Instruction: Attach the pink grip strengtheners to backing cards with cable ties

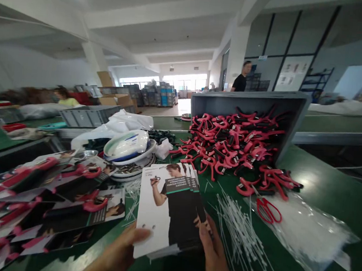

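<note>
Both hands are closed on a stack of flat printed cardboard cards, white and black point(154, 199). The left hand point(120, 247) pinches its lower left edge, with the thumb lying on the front face; the right hand point(214, 249) holds the lower right edge, also with the thumb in front. The stack is thus between the two hands, tilted, its front facing the wearer.

The front card is white on its left part and mostly black on the right. It carries a printed person in dark clothes, who raises one forearm, and white capital letters above a thin green stripe. Two small round holes are seen in the white area, just above the left thumb. At the upper right, several similar cards look out from behind, spread like a fan.

Directly right of the grip lies a loose bundle of thin white plastic ties point(239, 230). Farther right, scissors with red handles point(268, 210) rest on a clear plastic bag with whitish content point(310, 235). Beyond the grip, a grey plastic crate on its side point(293, 118) lets out a heap of red-and-black hand grippers point(230, 143). Left of the grip, similar grippers lie on printed cards point(80, 205), overlapping.
</note>
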Available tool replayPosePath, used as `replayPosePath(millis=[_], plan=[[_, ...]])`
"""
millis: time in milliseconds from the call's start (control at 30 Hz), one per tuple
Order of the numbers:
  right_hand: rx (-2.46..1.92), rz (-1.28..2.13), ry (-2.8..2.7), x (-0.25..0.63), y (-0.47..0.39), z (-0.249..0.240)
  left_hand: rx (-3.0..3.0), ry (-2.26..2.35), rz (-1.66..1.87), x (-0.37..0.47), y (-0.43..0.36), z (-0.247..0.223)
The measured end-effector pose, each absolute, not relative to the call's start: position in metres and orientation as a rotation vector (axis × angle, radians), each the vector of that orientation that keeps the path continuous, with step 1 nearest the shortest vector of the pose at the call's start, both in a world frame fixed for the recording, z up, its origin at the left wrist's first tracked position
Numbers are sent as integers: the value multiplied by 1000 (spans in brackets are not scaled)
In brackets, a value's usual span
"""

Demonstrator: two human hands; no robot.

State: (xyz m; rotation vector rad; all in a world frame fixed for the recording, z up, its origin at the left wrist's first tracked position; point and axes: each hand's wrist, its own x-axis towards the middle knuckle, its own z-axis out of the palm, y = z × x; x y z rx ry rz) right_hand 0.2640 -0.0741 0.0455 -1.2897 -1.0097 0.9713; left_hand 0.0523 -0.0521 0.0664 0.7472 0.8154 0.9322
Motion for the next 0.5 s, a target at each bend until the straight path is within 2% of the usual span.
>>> replayPosePath(millis=[133, 233, 400, 500], plan=[[-1293, 989, -1121, 245, -76, 24, 769, 903, 828, 24, -46, 56], [-1326, 1046, -1158, 250, -75, 18, 883, 971, 717, 12, -35, 67], [-1428, 1173, -1048, 261, -54, 40, 885, 1145, 902, 14, -5, 91], [-1528, 1292, -1007, 255, -36, 59, 839, 1029, 943, 32, 8, 85]])
